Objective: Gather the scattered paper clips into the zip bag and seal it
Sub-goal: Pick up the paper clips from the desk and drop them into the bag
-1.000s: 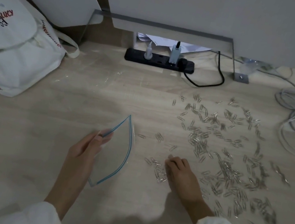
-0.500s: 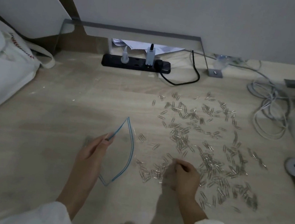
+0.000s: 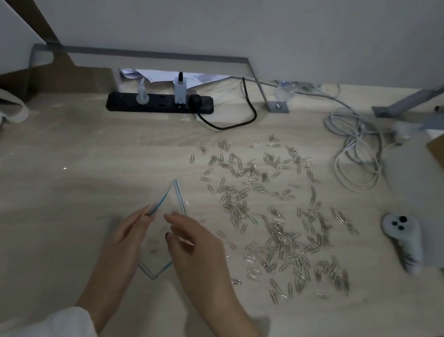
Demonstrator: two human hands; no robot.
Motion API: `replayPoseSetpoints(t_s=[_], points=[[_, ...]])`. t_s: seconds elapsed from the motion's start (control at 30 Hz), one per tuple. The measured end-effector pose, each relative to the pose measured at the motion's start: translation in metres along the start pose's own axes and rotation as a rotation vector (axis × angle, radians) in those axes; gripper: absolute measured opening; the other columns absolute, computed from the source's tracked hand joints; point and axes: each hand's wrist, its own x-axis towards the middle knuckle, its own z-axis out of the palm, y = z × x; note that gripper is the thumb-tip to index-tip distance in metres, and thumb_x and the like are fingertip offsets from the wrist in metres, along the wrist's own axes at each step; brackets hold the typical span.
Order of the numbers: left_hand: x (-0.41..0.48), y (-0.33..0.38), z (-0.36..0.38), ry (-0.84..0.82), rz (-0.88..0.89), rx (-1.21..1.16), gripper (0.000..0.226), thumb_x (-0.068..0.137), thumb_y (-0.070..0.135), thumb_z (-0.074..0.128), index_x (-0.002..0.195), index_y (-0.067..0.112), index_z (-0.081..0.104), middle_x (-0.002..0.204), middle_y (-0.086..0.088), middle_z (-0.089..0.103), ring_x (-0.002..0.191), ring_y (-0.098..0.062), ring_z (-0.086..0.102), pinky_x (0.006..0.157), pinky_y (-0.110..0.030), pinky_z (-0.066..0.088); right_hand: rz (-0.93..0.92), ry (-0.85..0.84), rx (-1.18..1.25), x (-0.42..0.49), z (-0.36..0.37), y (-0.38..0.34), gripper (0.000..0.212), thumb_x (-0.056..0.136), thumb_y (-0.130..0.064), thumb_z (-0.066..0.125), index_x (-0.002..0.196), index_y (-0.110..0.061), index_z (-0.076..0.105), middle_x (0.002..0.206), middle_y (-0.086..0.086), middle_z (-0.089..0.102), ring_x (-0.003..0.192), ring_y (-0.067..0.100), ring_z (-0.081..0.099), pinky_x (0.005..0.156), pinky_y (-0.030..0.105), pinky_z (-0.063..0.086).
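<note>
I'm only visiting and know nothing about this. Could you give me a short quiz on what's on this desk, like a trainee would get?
1. Multiple choice: which of the person's hands pinches the rim of the clear zip bag with blue strips? A) left B) right C) neither
2. True or false: the bag's mouth is sealed shut.
3. Fill in: most of the small silvery wire paper clips lie on the pale wooden desk to the bag's ____.

Key: 1 A, the left hand; 2 false, the mouth gapes open; 3 right.
</note>
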Motion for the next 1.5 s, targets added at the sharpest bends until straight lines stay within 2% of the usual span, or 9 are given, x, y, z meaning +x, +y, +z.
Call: replayPoseSetpoints(t_s=[0.13, 0.33, 0.53, 0.7, 0.87, 0.97, 1.07, 1.2, 1.5], points=[[0.002, 0.002, 0.004, -0.024, 0.009, 0.002, 0.022, 0.094, 0.022, 0.049, 0.108, 0.026, 0.065, 0.116, 0.012, 0.064, 0.115, -0.007, 0.054, 0.11, -0.039, 0.033, 0.091, 0.204, 0.04, 0.001, -0.052, 0.029, 0.028, 0.088, -0.001, 0.05, 0.087, -0.026, 0.064, 0.088, -0.005, 0.066, 0.084, 0.012, 0.064, 0.077, 0.021, 0.052], [0.004, -0.005, 0.007, -0.057, 0.011, 0.039, 0.023, 0.094, 0.022, 0.049, 0.11, 0.024, 0.065, 0.119, 0.007, 0.064, 0.118, -0.008, 0.053, 0.111, -0.04, 0.032, 0.411, 0.454, -0.51, -0.015, -0.152, 0.132, 0.022, 0.089, -0.012, 0.053, 0.104, 0.001, 0.06, 0.107, 0.02, 0.062, 0.101, 0.034, 0.057, 0.085, 0.034, 0.045], [0.0, -0.003, 0.008, -0.06, 0.003, 0.036, 0.019, 0.086, 0.035, 0.054, 0.1, 0.034, 0.066, 0.117, 0.013, 0.064, 0.117, -0.006, 0.053, 0.111, -0.04, 0.031, 0.636, 0.43, -0.546, -0.034, -0.161, 0.17, 0.052, 0.081, -0.02, 0.061, 0.127, -0.002, 0.044, 0.136, 0.019, 0.035, 0.123, 0.033, 0.037, 0.103, 0.039, 0.034], [-0.003, 0.001, 0.007, -0.061, 0.027, -0.002, 0.019, 0.092, 0.027, 0.049, 0.1, 0.031, 0.065, 0.117, 0.011, 0.064, 0.117, -0.005, 0.053, 0.111, -0.04, 0.031, 0.568, 0.383, -0.555, -0.023, -0.123, 0.168, 0.057, 0.074, -0.018, 0.07, 0.121, 0.006, 0.047, 0.127, 0.032, 0.038, 0.117, 0.047, 0.04, 0.098, 0.05, 0.038], [-0.005, 0.002, 0.003, -0.028, -0.037, -0.054, 0.02, 0.093, 0.027, 0.049, 0.099, 0.032, 0.068, 0.102, 0.026, 0.067, 0.113, -0.006, 0.054, 0.108, -0.034, 0.033, 0.492, 0.306, -0.435, -0.011, -0.089, 0.15, 0.07, 0.08, -0.022, 0.064, 0.14, -0.012, 0.03, 0.151, 0.01, 0.016, 0.138, 0.029, 0.02, 0.114, 0.04, 0.024], [-0.004, 0.005, -0.004, -0.006, -0.047, -0.074, 0.021, 0.092, 0.027, 0.05, 0.097, 0.033, 0.069, 0.095, 0.033, 0.067, 0.11, -0.002, 0.054, 0.105, -0.031, 0.035, 0.39, 0.245, -0.557, -0.005, -0.062, 0.149, 0.067, 0.083, -0.023, 0.062, 0.14, -0.011, 0.029, 0.153, 0.012, 0.011, 0.14, 0.028, 0.015, 0.114, 0.036, 0.02], [-0.004, 0.009, -0.011, 0.006, -0.045, -0.092, 0.021, 0.091, 0.027, 0.053, 0.103, 0.03, 0.07, 0.104, 0.023, 0.068, 0.108, 0.001, 0.055, 0.103, -0.033, 0.039, 0.264, 0.229, -0.644, -0.004, -0.036, 0.147, 0.07, 0.08, -0.032, 0.065, 0.139, -0.012, 0.033, 0.152, 0.011, 0.014, 0.14, 0.026, 0.014, 0.114, 0.032, 0.021], [-0.005, 0.017, -0.02, 0.034, 0.007, -0.104, 0.027, 0.095, 0.017, 0.045, 0.113, 0.018, 0.065, 0.116, 0.006, 0.066, 0.112, -0.006, 0.057, 0.086, -0.008, 0.042, 0.19, 0.112, -0.646, -0.001, -0.011, 0.14, 0.071, 0.082, -0.033, 0.063, 0.141, -0.015, 0.027, 0.154, 0.006, 0.009, 0.142, 0.022, 0.008, 0.113, 0.028, 0.021], [0.005, 0.017, -0.036, 0.077, 0.013, -0.146, 0.026, 0.094, 0.014, 0.045, 0.097, 0.028, 0.067, 0.108, 0.011, 0.068, 0.11, -0.007, 0.059, 0.099, -0.022, 0.04, 0.036, 0.226, -0.711, 0.008, 0.005, 0.143, 0.022, 0.09, -0.017, 0.051, 0.109, -0.015, 0.061, 0.123, 0.001, 0.05, 0.113, 0.018, 0.046, 0.077, 0.029, 0.05]])
